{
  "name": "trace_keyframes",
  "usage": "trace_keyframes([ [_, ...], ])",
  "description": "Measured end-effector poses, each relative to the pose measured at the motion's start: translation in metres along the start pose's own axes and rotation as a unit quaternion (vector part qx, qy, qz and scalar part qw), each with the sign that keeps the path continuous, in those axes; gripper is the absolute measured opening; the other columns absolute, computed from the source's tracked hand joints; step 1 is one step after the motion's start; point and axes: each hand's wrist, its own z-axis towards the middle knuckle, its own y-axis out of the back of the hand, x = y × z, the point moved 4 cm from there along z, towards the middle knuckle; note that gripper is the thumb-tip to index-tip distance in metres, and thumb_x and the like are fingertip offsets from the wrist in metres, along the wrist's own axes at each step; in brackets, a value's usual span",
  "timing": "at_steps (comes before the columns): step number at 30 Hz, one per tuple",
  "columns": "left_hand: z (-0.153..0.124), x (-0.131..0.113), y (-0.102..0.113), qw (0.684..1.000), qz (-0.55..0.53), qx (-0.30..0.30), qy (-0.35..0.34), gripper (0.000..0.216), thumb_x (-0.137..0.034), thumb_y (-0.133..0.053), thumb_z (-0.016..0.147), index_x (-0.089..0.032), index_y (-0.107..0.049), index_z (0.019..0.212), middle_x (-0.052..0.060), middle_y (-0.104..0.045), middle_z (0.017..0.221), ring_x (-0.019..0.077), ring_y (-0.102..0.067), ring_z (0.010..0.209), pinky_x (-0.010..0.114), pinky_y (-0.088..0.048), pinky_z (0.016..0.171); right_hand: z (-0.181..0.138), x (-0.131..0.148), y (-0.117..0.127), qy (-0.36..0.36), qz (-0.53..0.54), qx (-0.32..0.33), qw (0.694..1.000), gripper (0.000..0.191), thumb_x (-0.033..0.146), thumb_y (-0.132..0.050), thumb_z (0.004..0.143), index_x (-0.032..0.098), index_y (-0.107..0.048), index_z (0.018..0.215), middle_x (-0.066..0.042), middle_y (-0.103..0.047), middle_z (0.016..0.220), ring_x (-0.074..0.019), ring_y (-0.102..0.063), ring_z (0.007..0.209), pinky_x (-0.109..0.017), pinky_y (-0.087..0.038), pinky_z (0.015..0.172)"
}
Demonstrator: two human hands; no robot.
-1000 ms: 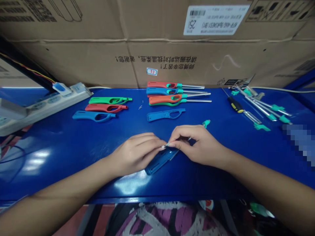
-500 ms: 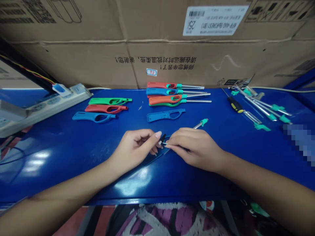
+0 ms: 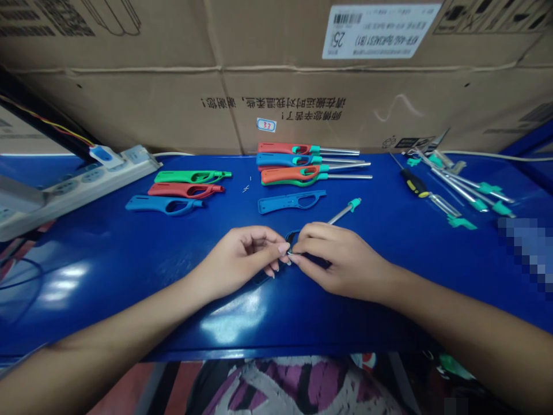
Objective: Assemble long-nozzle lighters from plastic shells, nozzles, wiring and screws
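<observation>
My left hand is closed in a pinch of thumb and index finger on a small black part, now mostly covered. Fingertips of my right hand meet it there, pinching a thin pale wire whose end is hidden. Beneath both hands lies a dark blue lighter shell half, largely covered. Beyond my right hand a metal lighter tube with a green tip lies at a slant, its near end hidden. Another blue shell half rests behind the hands.
Assembled lighters lie in a stack at the back. Three lighter handles are at left beside a power strip. Tiny pins lie between. At right are a screwdriver and several metal tubes. A cardboard box stands behind.
My left fingertips have moved slightly right and closed up against the right ones. The black part and wire are more covered. The green-tipped tube has shifted slightly left and farther back.
</observation>
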Motion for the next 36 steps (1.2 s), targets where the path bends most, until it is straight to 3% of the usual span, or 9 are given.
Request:
trace_keyframes([
  [10,0.0014,0.0032,0.0006,1.000,0.014,0.016,0.005,0.012,-0.023,-0.070,0.089,-0.012,-0.071,0.086,-0.001,-0.072,0.073,0.0039,-0.063,0.057,0.011,-0.054,0.056,0.0014,-0.0057,-0.0039,0.000,0.036,0.001,0.999,0.014,0.018,-0.056,0.098,0.015,-0.068,0.091,-0.006,-0.067,0.090,-0.0165,-0.061,0.087,-0.030,-0.048,0.079],
  [17,0.0001,0.0015,-0.0012,0.998,0.015,0.053,0.011,0.024,-0.030,-0.065,0.093,-0.011,-0.072,0.082,0.001,-0.072,0.073,0.0044,-0.062,0.058,0.011,-0.054,0.056,0.0016,-0.0044,-0.0004,-0.010,0.065,-0.002,0.998,0.014,0.017,-0.055,0.098,0.016,-0.066,0.089,-0.005,-0.066,0.089,-0.0154,-0.060,0.086,-0.030,-0.048,0.079],
  [25,0.0013,0.0042,0.0006,0.997,-0.026,0.073,0.031,0.027,-0.039,-0.071,0.089,-0.012,-0.073,0.084,0.003,-0.072,0.077,0.0070,-0.062,0.062,0.015,-0.057,0.056,0.0002,-0.0019,0.0030,-0.015,0.090,-0.008,0.996,0.012,0.016,-0.055,0.097,0.017,-0.065,0.091,-0.004,-0.066,0.091,-0.0135,-0.061,0.082,-0.028,-0.048,0.074],
  [36,0.0009,0.0030,0.0010,0.997,-0.026,0.071,0.033,0.024,-0.036,-0.075,0.085,-0.012,-0.071,0.085,0.002,-0.070,0.076,0.0082,-0.061,0.061,0.017,-0.057,0.055,0.0013,-0.0014,0.0036,-0.017,0.111,-0.008,0.994,0.009,0.017,-0.057,0.097,0.018,-0.066,0.094,-0.003,-0.066,0.092,-0.0132,-0.061,0.083,-0.028,-0.049,0.075],
])
